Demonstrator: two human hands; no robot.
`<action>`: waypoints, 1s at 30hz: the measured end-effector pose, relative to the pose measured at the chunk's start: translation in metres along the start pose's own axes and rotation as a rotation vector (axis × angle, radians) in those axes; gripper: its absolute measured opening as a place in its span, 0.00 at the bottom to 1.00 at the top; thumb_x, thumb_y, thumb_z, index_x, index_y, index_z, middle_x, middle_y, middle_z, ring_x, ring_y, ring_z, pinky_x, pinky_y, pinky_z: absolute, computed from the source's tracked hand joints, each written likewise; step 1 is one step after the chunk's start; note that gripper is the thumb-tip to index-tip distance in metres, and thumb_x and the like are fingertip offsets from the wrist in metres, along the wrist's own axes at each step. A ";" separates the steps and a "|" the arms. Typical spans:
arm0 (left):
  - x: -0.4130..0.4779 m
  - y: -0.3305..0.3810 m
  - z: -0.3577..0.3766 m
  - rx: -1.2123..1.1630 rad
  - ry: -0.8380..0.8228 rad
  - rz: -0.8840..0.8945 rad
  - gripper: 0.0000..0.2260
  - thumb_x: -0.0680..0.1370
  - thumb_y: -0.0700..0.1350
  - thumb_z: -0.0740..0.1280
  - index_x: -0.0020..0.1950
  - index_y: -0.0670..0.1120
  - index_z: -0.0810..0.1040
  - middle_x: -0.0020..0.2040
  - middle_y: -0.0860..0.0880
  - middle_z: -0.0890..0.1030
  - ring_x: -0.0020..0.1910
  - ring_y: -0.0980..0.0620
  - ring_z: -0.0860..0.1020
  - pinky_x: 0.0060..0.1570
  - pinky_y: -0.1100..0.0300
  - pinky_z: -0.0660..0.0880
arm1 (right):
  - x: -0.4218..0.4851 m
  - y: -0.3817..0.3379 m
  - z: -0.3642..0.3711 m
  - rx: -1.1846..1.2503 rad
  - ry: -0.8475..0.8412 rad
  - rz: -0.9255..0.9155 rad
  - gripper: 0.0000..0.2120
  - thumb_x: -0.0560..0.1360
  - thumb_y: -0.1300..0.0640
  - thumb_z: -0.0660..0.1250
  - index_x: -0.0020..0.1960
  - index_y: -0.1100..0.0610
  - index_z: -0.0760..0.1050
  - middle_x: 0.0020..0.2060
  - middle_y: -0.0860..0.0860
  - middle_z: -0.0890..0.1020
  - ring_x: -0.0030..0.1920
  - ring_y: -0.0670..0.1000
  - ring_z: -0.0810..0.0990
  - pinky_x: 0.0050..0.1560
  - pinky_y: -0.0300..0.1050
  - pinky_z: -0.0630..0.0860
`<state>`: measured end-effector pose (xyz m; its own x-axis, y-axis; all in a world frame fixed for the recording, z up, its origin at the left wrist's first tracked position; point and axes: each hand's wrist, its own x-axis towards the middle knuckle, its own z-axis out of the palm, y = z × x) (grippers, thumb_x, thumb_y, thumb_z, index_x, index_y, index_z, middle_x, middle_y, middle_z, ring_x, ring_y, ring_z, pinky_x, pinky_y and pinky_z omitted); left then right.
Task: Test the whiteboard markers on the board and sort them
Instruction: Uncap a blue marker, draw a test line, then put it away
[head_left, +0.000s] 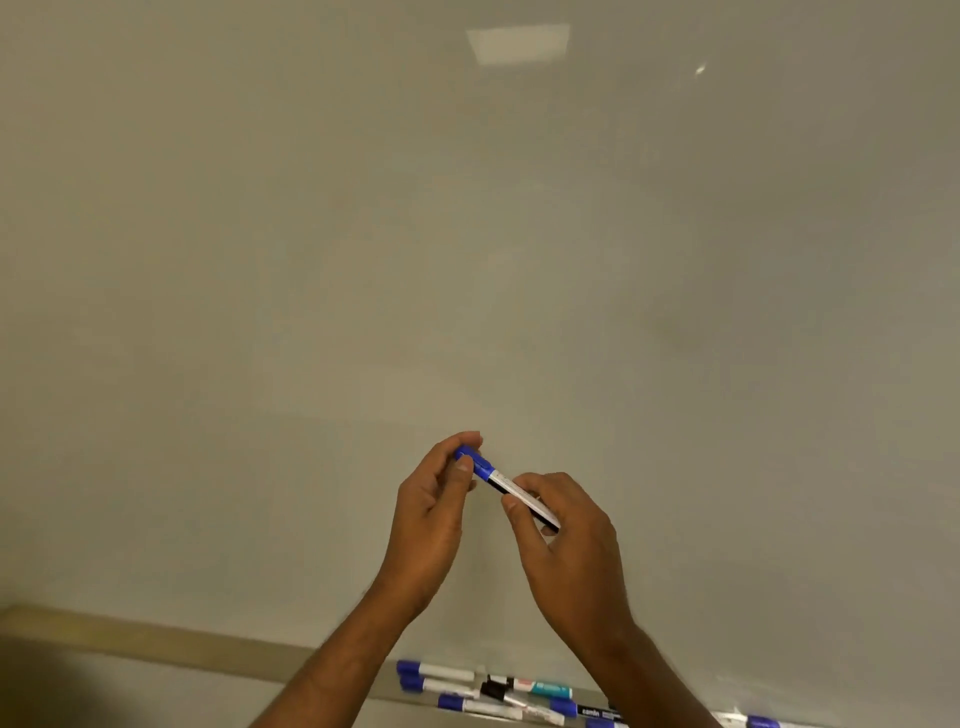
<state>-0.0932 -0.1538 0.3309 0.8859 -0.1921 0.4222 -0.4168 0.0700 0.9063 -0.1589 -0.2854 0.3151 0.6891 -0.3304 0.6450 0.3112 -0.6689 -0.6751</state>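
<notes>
I hold a blue-capped whiteboard marker (496, 478) in front of the whiteboard (467, 234), tilted down to the right. My left hand (434, 512) pinches its blue cap between thumb and fingers. My right hand (566, 545) grips the white barrel lower down. The cap sits on the marker. The board surface in view is blank, with no marks.
Along the board's bottom ledge (156, 636) lie several markers: blue-capped ones (434, 671), a black one (493, 690) and a teal one (545, 689). Another blue-capped marker (761, 721) lies farther right. A ceiling light reflects near the top of the board.
</notes>
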 end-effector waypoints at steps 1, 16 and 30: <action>-0.006 -0.007 -0.008 0.043 0.013 0.004 0.13 0.84 0.45 0.61 0.67 0.54 0.78 0.63 0.58 0.82 0.65 0.59 0.79 0.66 0.61 0.75 | -0.005 0.000 0.007 -0.011 -0.016 -0.014 0.10 0.77 0.49 0.68 0.56 0.51 0.80 0.44 0.42 0.80 0.43 0.47 0.80 0.43 0.36 0.78; -0.086 -0.111 -0.174 0.822 -0.014 0.068 0.24 0.86 0.57 0.53 0.82 0.55 0.58 0.83 0.57 0.52 0.82 0.59 0.45 0.78 0.55 0.47 | -0.098 0.011 0.156 -0.191 -0.146 -0.027 0.13 0.75 0.51 0.71 0.57 0.54 0.81 0.57 0.51 0.82 0.57 0.53 0.80 0.55 0.45 0.72; -0.210 -0.251 -0.316 1.070 -0.049 -0.257 0.25 0.86 0.54 0.50 0.83 0.48 0.56 0.84 0.49 0.50 0.83 0.53 0.42 0.81 0.48 0.47 | -0.248 0.049 0.309 -0.262 -0.456 -0.005 0.09 0.75 0.57 0.72 0.55 0.54 0.81 0.56 0.51 0.80 0.58 0.53 0.77 0.55 0.52 0.74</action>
<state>-0.1107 0.1783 0.0203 0.9722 -0.1198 0.2011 -0.2034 -0.8574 0.4728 -0.1128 -0.0307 0.0114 0.9211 -0.0423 0.3870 0.1812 -0.8333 -0.5222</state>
